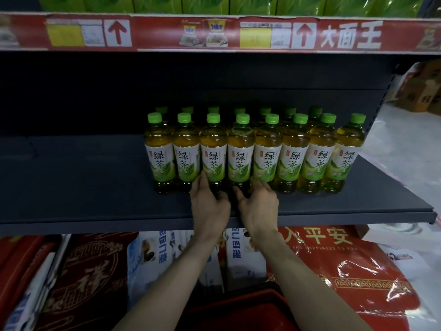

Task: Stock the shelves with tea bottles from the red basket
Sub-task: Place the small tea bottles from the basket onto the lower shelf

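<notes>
Several green tea bottles (pixel 267 154) with green caps and white-green labels stand in two rows on the dark shelf (pixel 95 192), filling its middle and right part. My left hand (pixel 208 201) grips the base of the third front bottle (pixel 213 151). My right hand (pixel 259 203) grips the base of the fourth front bottle (pixel 241 151). Both bottles stand upright on the shelf. The red basket (pixel 238 309) shows at the bottom between my forearms; its inside is hidden.
The left half of the shelf is bare. A red price strip (pixel 214 34) fronts the shelf above, which holds green packages. Below lie red packaged mats (pixel 346 271) and blue-white packs (pixel 155 254). Cardboard boxes (pixel 420 89) sit on the floor at right.
</notes>
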